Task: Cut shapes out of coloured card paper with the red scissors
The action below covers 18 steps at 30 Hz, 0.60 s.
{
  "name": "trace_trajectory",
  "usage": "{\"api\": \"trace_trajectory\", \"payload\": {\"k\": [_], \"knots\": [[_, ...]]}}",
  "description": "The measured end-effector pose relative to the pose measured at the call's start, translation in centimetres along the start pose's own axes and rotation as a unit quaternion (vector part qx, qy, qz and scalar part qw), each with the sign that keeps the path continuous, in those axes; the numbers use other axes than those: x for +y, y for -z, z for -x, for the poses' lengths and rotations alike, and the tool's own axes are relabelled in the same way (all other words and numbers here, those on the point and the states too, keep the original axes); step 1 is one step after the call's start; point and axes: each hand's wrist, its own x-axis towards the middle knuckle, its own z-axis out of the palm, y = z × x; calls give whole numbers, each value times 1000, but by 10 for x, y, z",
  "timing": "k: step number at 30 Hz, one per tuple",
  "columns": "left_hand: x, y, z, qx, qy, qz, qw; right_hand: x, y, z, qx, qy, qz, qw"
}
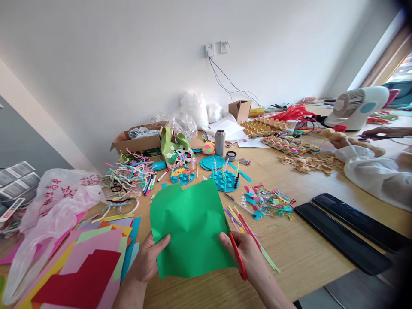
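Pinching the green sheet (189, 240) between thumb and fingers, the left hand (148, 257) has it by the eight o'clock edge. The right hand (246, 251) grips the four o'clock edge and also holds red scissors (238, 257); I cannot tell whether their blades are parted. The sheet is held up over the wooden desk (280, 253). Around it lie coloured papers (93, 240) at eight o'clock, pipe cleaners (128, 178) at ten, a bottle (220, 143) at one, a fan (357, 107) and paper scraps (270, 201) at two, and two black slabs (343, 238) at three. Another person's hand (381, 132) shows far off at two. A white wall (128, 56) with sockets (224, 47) rises at twelve. At nine, a plastic bag (59, 206) bears red characters, too creased to read; a label (12, 209) beyond it is too small to make out.
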Motion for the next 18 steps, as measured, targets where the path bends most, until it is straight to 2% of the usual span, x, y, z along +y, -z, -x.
{"api": "trace_trajectory", "payload": {"k": [5,8,12,14,16,18], "knots": [[-3,5,-1,-7,6,20,1000,6,-2,-2,1,-15,-5,1000],[-6,10,1,-30,2,15,999,7,-2,-2,3,-17,-12,1000],[-5,14,2,-136,-89,67,984,2,0,2,2,16,8,1000],[-1,14,0,-176,-110,115,972,0,1,4,-9,28,21,999],[3,13,-1,-171,-99,139,970,-1,0,5,-16,33,31,999],[5,12,-3,-132,-87,135,978,-1,-1,5,-21,39,31,999]]}}
